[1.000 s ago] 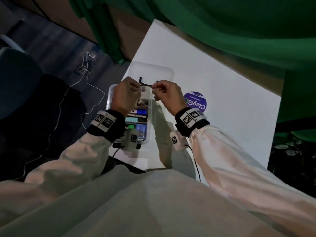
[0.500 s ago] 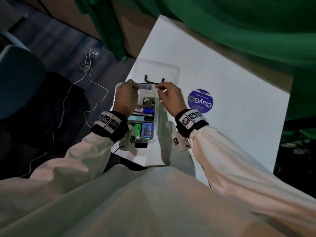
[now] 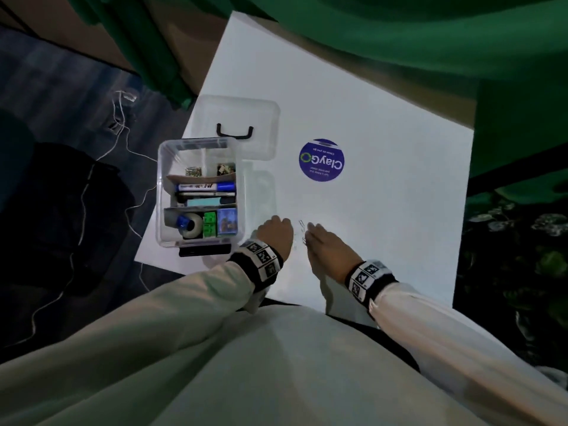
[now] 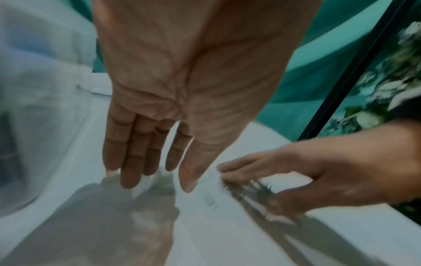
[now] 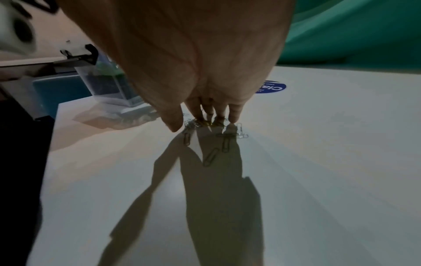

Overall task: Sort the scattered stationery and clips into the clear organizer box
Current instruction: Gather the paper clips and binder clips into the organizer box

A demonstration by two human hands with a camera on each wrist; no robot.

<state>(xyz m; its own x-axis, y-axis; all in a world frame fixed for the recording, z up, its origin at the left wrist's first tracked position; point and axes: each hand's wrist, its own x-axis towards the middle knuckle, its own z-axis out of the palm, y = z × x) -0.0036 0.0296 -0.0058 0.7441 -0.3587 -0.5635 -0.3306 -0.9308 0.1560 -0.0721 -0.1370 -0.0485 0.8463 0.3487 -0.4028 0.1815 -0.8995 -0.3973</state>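
The clear organizer box [image 3: 161, 192] stands open at the table's left edge, with markers, tape and small clips inside. Its lid [image 3: 264, 118] lies behind it. Several loose paper clips [image 3: 301, 231] lie on the white table [image 3: 384, 210] to the right of the box. Both hands are down at this pile. My left hand [image 3: 275, 233] is on its left side, fingers straight [image 4: 129, 180], tips at the table. My right hand [image 3: 319, 241] is on the right side, and its straight fingertips [image 5: 233, 119] touch the paper clips [image 5: 224, 145], thumb apart.
A round blue sticker [image 3: 321, 160] sits on the table beyond the hands. A black flat thing [image 3: 204, 250] lies at the box's near end. Green cloth [image 3: 399, 32] hangs over the far edge. White cables [image 3: 123, 133] trail on the floor to the left.
Both hands left the far end of the box and came down to the loose paper clips on the table to its right. The box's inside now shows.
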